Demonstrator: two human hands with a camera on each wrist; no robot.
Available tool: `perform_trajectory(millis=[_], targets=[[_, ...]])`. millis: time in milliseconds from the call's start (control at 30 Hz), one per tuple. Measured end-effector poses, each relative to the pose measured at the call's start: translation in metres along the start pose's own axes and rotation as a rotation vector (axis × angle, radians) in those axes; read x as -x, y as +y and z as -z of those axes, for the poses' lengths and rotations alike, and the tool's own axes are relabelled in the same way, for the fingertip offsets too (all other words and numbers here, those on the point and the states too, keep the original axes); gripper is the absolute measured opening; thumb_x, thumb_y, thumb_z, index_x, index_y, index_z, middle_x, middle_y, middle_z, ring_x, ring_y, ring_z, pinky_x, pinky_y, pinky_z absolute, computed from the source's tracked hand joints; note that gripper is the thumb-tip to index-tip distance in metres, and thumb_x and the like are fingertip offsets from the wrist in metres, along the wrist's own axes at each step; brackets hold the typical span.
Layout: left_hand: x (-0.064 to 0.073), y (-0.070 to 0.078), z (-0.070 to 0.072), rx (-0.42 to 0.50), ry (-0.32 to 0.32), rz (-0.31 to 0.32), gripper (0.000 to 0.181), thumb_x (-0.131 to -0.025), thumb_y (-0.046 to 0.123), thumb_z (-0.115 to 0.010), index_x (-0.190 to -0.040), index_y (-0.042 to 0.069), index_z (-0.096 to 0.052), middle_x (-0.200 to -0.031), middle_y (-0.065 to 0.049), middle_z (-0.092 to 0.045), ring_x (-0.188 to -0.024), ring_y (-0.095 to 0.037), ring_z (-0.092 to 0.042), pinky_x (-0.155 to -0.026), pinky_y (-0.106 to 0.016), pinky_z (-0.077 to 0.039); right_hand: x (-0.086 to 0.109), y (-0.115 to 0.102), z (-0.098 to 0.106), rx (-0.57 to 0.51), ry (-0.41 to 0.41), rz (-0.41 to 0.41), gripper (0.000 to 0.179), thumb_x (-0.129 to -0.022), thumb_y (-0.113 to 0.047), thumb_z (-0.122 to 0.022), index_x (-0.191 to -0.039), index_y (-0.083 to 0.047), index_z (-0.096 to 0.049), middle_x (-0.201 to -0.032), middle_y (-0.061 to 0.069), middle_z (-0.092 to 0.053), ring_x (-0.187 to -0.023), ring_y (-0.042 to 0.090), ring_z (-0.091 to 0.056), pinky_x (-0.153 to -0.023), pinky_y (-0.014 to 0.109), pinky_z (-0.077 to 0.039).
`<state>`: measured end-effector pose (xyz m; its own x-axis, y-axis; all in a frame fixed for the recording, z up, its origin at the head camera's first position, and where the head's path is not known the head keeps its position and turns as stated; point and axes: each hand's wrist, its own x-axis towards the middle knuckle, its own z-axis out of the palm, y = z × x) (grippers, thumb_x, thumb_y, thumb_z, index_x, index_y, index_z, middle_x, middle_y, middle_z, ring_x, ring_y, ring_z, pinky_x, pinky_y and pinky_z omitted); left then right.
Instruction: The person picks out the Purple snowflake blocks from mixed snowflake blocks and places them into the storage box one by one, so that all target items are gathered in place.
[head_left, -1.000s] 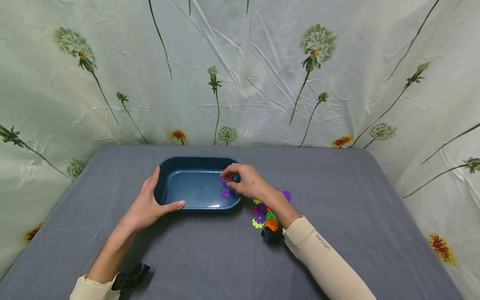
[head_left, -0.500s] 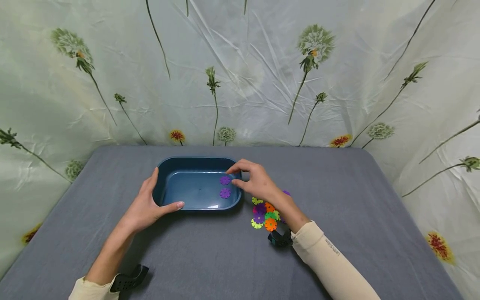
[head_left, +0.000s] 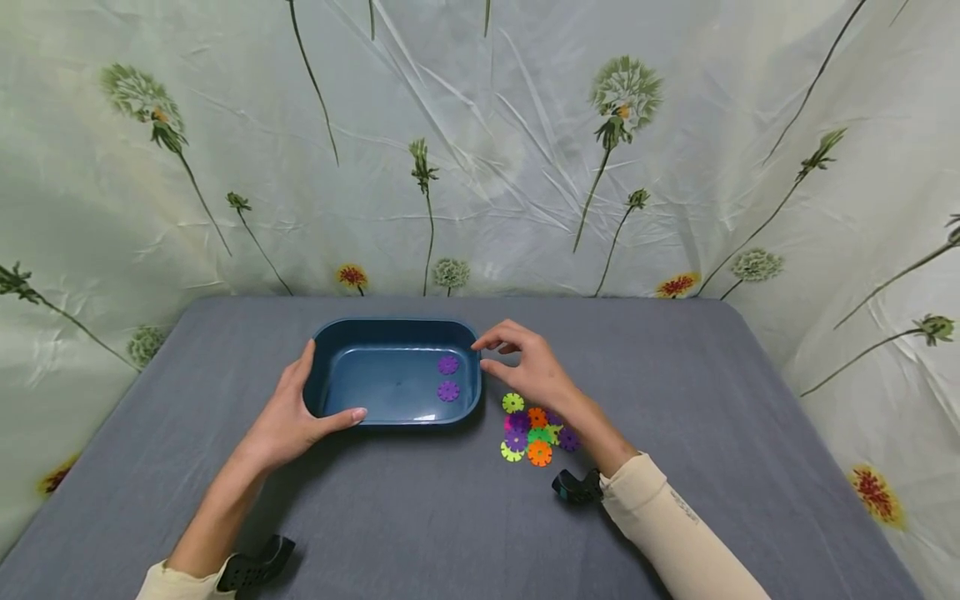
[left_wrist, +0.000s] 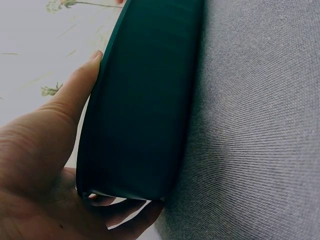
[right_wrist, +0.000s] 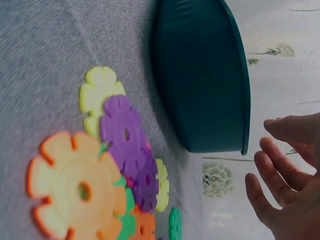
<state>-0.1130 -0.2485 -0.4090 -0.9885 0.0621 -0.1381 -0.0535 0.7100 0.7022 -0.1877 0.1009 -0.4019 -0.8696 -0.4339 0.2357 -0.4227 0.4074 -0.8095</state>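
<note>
Purple discs (head_left: 447,365), two of them with notched edges, lie flat inside the blue tub (head_left: 375,383) towards its three o'clock end (twelve being the far side of the table (head_left: 420,517)). Outside, at four o'clock, sits a loose pile (head_left: 538,435) of orange, green, yellow and purple discs, some overlapping. From eight o'clock the left hand (head_left: 288,421) grips the tub, thumb at the near rim and fingers against the end wall. At three o'clock the right hand (head_left: 528,362) hangs just beyond the rim, thumb and fingertips apart, nothing between them. The step in hand looks like loading discs into the tub; the next move would call for that hand to reach towards its six o'clock and pinch one disc off the pile. Dark lettering (head_left: 684,507) on the right sleeve (head_left: 690,533) is too small to read; neither tub nor discs show a legible label.
</note>
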Motion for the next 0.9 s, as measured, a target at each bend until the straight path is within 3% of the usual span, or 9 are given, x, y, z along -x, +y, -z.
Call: perform_trajectory(millis=[333, 900], targets=[[0.003, -0.003, 0.002, -0.001, -0.006, 0.001, 0.136, -0.083, 0.050, -0.086, -0.166, 0.020, 0.017, -0.171, -0.032, -0.003, -0.152, -0.058, -0.020, -0.111, -0.077, -0.031, 0.011, 0.006, 0.005, 0.002, 0.022, 0.000, 0.019, -0.095, -0.004, -0.074, -0.113, -0.009, -0.077, -0.116, 0.007, -0.070, -0.113, 0.032, -0.064, -0.100, 0.056, -0.054], [0.000, -0.001, -0.001, 0.003, 0.004, 0.000, 0.136, -0.082, 0.050, -0.086, -0.167, 0.019, 0.016, -0.170, -0.033, -0.005, -0.152, -0.058, -0.021, -0.112, -0.077, -0.030, 0.027, 0.021, 0.021, 0.020, 0.034, -0.029, 0.018, -0.097, -0.007, -0.073, -0.114, -0.004, -0.076, -0.115, 0.009, -0.071, -0.111, 0.030, -0.064, -0.099, 0.054, -0.056]])
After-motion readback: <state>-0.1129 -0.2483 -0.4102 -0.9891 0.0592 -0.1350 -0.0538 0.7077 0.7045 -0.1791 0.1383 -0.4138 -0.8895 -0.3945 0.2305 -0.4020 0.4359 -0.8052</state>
